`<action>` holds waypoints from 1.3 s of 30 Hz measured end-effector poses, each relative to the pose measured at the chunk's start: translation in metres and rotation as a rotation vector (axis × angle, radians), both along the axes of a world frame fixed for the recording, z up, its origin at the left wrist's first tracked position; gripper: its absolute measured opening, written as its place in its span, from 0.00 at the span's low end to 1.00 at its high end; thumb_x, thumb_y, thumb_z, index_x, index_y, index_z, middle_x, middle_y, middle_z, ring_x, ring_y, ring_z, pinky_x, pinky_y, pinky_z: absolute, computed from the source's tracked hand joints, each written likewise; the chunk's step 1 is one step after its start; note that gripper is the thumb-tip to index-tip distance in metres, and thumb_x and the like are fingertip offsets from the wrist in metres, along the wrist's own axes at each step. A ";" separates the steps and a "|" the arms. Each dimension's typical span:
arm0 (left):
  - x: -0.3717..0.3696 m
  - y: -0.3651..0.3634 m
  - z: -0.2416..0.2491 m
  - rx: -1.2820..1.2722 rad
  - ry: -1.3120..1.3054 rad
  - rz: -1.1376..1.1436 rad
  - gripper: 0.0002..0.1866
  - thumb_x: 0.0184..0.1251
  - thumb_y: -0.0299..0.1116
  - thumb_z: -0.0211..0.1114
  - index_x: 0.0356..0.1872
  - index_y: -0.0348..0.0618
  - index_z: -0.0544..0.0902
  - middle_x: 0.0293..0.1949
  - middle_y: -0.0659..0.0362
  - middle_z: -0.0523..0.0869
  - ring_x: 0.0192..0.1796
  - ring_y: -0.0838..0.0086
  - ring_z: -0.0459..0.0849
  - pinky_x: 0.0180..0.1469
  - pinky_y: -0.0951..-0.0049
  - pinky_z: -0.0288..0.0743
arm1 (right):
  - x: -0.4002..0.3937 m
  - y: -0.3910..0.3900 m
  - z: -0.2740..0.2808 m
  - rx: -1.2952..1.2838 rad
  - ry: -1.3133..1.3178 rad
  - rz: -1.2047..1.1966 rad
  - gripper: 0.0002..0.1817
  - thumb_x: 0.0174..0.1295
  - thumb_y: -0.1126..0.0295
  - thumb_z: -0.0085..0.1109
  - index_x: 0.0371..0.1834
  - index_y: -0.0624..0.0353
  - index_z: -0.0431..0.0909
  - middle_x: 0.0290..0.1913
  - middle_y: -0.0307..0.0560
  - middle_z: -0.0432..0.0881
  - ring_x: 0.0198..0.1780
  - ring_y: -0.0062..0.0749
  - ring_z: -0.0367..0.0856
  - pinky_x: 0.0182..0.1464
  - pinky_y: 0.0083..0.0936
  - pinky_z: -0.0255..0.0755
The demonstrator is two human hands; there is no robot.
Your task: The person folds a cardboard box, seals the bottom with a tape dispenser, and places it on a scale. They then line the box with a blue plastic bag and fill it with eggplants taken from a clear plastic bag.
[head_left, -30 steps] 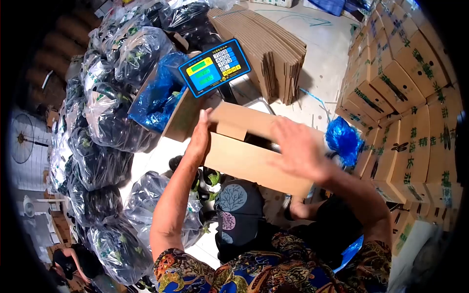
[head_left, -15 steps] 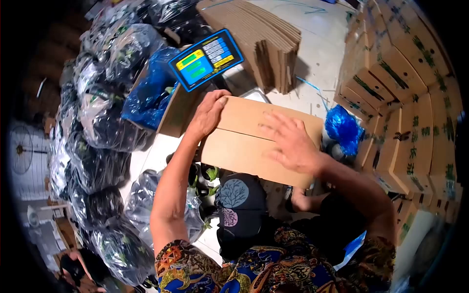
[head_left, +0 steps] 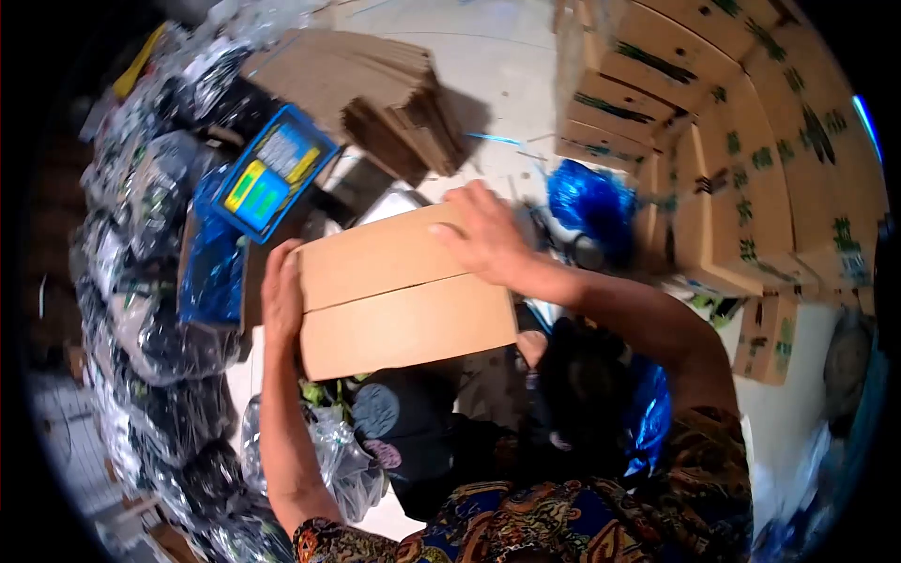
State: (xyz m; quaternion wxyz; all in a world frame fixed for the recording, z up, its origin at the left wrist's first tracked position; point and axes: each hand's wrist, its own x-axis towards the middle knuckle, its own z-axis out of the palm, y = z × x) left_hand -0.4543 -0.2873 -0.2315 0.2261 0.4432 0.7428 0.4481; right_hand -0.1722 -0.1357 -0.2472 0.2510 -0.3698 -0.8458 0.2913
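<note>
Left hand (head_left: 282, 296) hugs the carton's (head_left: 404, 300) left edge, fingers together; right hand (head_left: 490, 239) is spread over its far right corner. Carton's between them, plain tan, flaps meeting at a seam. Blue plastic (head_left: 591, 202) right of the right hand, open floor (head_left: 497, 80) well beyond.

Upper left, blur swallows the scale display (head_left: 274, 174), its digits impossible to read! Dead centre, closed flaps (head_left: 375, 263) hide whatever's inside the carton (head_left: 413, 333). The patterned shirt (head_left: 554, 516) runs off the bottom edge, and upper right, the stacked boxes (head_left: 751, 169) leave the top, their lettering too soft to read.
</note>
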 end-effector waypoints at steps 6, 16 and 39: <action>0.008 0.010 0.011 -0.058 0.001 -0.054 0.14 0.77 0.39 0.51 0.47 0.39 0.77 0.42 0.62 0.77 0.46 0.78 0.73 0.53 0.78 0.66 | 0.036 0.022 -0.020 -0.378 0.520 0.072 0.21 0.68 0.58 0.55 0.56 0.60 0.73 0.52 0.51 0.78 0.53 0.37 0.78 0.53 0.37 0.71; 0.009 0.011 0.005 -0.137 -0.029 0.042 0.16 0.77 0.43 0.52 0.49 0.40 0.76 0.43 0.63 0.76 0.46 0.78 0.73 0.53 0.77 0.67 | 0.367 -0.042 -0.255 -0.185 -0.540 -0.026 0.20 0.56 0.64 0.63 0.52 0.56 0.76 0.48 0.52 0.79 0.50 0.51 0.79 0.52 0.41 0.73; 0.021 0.010 0.012 -0.040 -0.042 0.032 0.12 0.73 0.35 0.54 0.47 0.39 0.79 0.40 0.62 0.81 0.45 0.78 0.77 0.52 0.78 0.70 | 0.216 -0.001 0.050 -0.882 0.721 -0.365 0.17 0.55 0.64 0.59 0.43 0.62 0.74 0.32 0.40 0.78 0.35 0.29 0.77 0.41 0.24 0.72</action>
